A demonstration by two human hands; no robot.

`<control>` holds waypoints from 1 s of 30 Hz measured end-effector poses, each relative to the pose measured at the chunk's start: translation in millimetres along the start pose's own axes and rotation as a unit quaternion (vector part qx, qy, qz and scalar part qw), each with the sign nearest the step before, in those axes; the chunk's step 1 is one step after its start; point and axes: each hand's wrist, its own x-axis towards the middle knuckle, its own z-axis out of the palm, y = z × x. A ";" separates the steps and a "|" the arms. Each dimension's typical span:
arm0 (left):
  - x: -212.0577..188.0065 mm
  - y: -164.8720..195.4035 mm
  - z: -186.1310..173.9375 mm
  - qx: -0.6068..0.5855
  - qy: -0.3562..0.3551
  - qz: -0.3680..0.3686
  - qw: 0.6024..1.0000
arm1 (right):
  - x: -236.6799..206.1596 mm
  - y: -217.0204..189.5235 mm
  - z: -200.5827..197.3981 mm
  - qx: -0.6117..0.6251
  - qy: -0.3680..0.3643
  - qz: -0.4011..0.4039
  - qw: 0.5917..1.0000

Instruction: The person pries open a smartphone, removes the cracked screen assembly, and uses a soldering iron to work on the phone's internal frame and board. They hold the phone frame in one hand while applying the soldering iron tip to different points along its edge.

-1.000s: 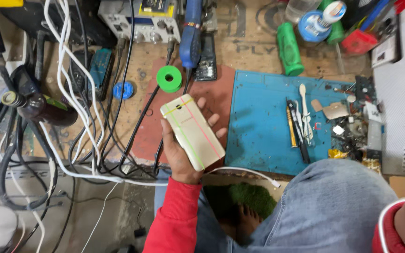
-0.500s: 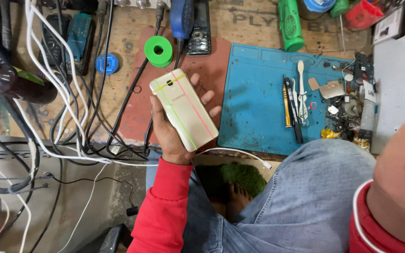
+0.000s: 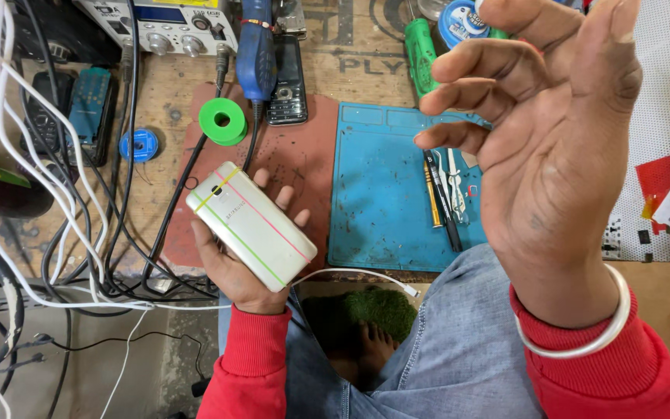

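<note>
White phone [image 3: 251,225]: face-down in your left hand [image 3: 234,264], gripped above the counter's [image 3: 172,101] near edge.
Right hand [image 3: 552,147]: raised, empty, fingers loosely curled.
Blue mat [image 3: 381,194]: counter, near edge.

My left hand [image 3: 234,268] cradles a white phone [image 3: 251,225] back side up, tilted, with a pink and a green line running down its length and a yellow stripe crossing near its camera. On the wooden bench above the red mat lies a small dark keypad phone [image 3: 287,79], its screen black. At the far left a teal phone [image 3: 89,109] rests among the cables. At the top edge, a grey instrument [image 3: 166,25] shows a blue display strip above its knobs.
</note>
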 end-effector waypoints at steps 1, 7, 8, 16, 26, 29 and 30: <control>0.4 0.5 0.6 -0.003 0.002 -0.004 1.000 | 0.1 -2.2 4.1 -0.012 0.001 -0.001 1.000; 7.6 1.8 18.6 -0.017 -0.035 -0.073 0.997 | 29.7 1.0 41.8 -0.209 -0.067 -0.036 0.975; 7.5 2.7 23.4 -0.016 -0.037 -0.105 0.994 | 37.1 8.3 45.6 -0.269 -0.105 -0.064 0.955; -8.9 1.6 53.7 0.001 -0.081 -0.165 0.983 | 47.8 66.4 42.7 -0.464 -0.285 -0.092 0.834; -1.3 -15.2 75.3 -0.020 -0.029 -0.078 0.996 | 12.8 73.6 114.0 -0.470 -0.319 -0.254 0.783; -4.8 -18.9 80.2 -0.095 -0.116 -0.126 0.981 | 16.1 107.0 97.9 -0.526 -0.306 -0.261 0.750; -6.2 -19.2 80.3 -0.073 -0.065 -0.128 0.987 | 19.7 116.9 92.7 -0.531 -0.293 -0.257 0.752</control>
